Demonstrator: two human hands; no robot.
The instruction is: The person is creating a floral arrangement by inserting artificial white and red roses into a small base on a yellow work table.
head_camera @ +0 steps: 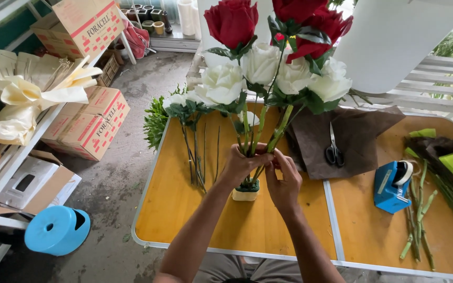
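Head camera looks down at a yellow table (195,220) with a metal rim. Nearest are two bare arms reaching in from the near edge. The left hand (241,166) is closed around a bunch of green stems (260,133), holding them upright near the middle of the table. The right hand (283,181) is just beside it, its fingers (284,160) pinched on the stems from the right side. Under the hands sits a small cream block (245,195), and the stems go down to it. On the right, a blue tape holder (391,186) rests near some cut stem pieces (418,225). Left of the hands lie a few loose stems (197,157) with leaves. Farther back, black scissors (333,149) lie on brown paper (352,136). Up top, the white roses (260,65) and red roses (232,21) stand above the hands. On the floor to the near left is a blue stool (56,230), and cardboard boxes (87,123) sit farther away.
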